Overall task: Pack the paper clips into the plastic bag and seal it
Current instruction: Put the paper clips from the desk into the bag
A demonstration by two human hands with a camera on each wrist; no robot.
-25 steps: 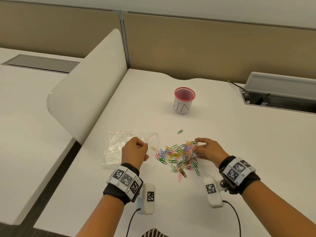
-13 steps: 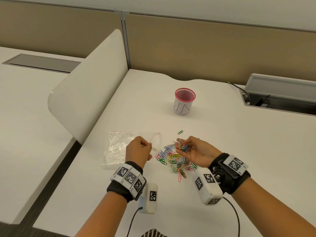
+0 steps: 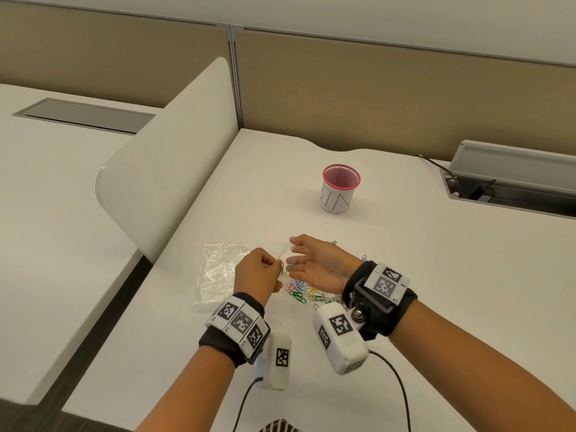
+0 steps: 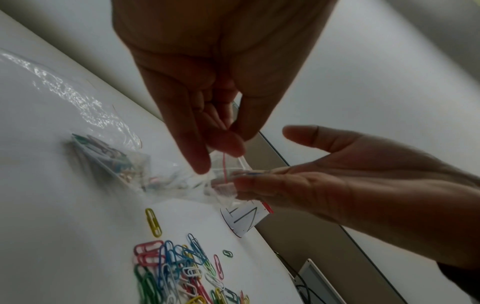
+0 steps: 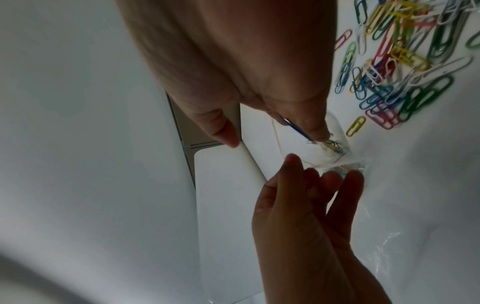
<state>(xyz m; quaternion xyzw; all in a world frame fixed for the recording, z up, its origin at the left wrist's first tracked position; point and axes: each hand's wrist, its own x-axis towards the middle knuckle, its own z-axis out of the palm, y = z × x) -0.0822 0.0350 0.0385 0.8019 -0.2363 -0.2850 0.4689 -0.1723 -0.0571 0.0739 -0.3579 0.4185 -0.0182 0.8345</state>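
A clear zip bag (image 3: 219, 272) with a red-lined mouth lies on the white desk (image 3: 405, 275). My left hand (image 3: 274, 265) pinches the upper lip of that mouth (image 4: 224, 162) between thumb and fingers and lifts it. My right hand (image 3: 307, 263) is turned palm up, its fingers straight and thumb spread, with the fingertips (image 4: 242, 182) inside the bag's mouth. A blue paper clip (image 5: 296, 128) lies along those fingers, and a few clips (image 5: 333, 146) slide off them into the bag. Other clips (image 4: 109, 153) sit deeper in the bag. The coloured pile of paper clips (image 3: 307, 293) lies under my right wrist.
A pink mesh cup (image 3: 340, 189) with a paper label stands farther back on the desk. A white curved divider (image 3: 168, 157) rises on the left, with the desk's edge beside the bag. A cable tray (image 3: 511, 185) is open at the back right. A single yellow clip (image 4: 153, 222) lies apart from the pile.
My right hand scooped clips from the pile, carried them left to the bag's mouth and has opened out there. The left hand kept its pinch on the bag.
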